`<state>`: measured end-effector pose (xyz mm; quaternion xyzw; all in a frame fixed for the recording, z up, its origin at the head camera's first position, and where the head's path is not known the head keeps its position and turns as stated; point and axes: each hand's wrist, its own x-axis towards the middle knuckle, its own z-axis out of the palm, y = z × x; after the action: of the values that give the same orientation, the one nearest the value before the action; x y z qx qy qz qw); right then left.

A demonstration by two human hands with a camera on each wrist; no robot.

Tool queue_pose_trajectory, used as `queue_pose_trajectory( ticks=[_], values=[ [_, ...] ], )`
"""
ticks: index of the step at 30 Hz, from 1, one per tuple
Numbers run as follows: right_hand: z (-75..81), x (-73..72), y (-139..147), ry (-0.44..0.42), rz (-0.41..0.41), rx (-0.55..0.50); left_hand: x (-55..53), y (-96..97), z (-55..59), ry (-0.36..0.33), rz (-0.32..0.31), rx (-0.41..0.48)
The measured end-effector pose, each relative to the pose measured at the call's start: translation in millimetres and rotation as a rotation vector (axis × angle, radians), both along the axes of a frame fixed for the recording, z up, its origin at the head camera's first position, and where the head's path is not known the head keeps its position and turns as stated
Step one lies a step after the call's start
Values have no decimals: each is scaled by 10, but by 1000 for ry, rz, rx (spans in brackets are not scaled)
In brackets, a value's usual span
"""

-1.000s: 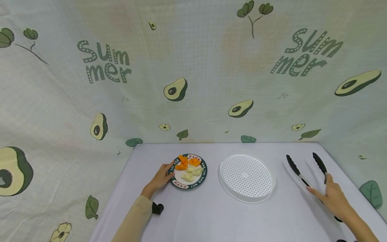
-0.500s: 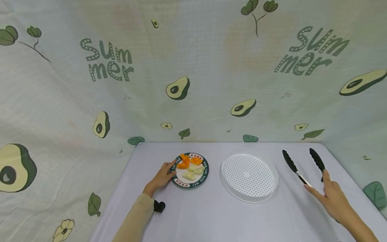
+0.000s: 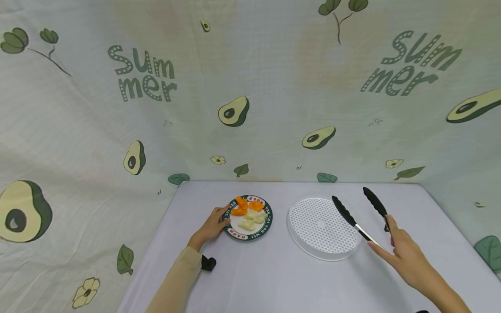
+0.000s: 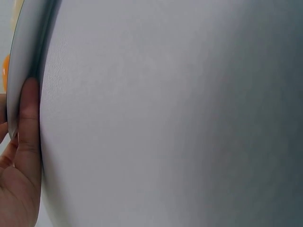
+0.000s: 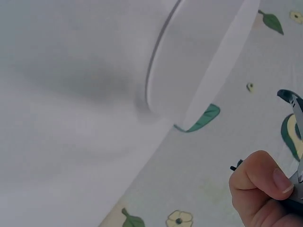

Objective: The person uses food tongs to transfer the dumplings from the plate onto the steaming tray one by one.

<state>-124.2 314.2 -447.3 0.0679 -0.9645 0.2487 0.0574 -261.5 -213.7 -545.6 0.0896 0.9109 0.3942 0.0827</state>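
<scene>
My left hand (image 3: 211, 225) pinches the left rim of a round plate (image 3: 245, 237) with a dark green, lettered border. In the left wrist view, one finger (image 4: 29, 113) lies along the plate's underside. Several orange pieces (image 3: 239, 211) and pale yellow pieces (image 3: 247, 224) of food sit on the plate; their kind is unclear. A pair of black-tipped metal tongs (image 3: 344, 211) is held in my right hand (image 3: 409, 256), arms spread, nothing between the tips. One tip overlaps the right edge of a round white perforated tray (image 3: 317, 226) in the head view.
The white table (image 3: 266, 278) has its back edge against a hanging cloth (image 3: 270, 87) printed with avocados and leaves. The perforated tray stands between the plate and the tongs. A black wrist mount (image 3: 208, 263) shows beside the left sleeve.
My right hand has carried the tongs leftward, from the table's right side to the tray's right edge. The left hand stays at the plate's rim. The head view has shifted slightly.
</scene>
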Motion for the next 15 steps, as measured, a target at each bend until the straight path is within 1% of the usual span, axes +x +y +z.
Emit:
queue_pose_trajectory(
  ticks=[7, 15],
  values=[
    [57, 29, -326, -17, 58, 4, -9, -4, -1, -5, -6, 2],
    [80, 20, -654, -44, 147, -43, -17, -12, -26, -5, -3, -1]
  ],
)
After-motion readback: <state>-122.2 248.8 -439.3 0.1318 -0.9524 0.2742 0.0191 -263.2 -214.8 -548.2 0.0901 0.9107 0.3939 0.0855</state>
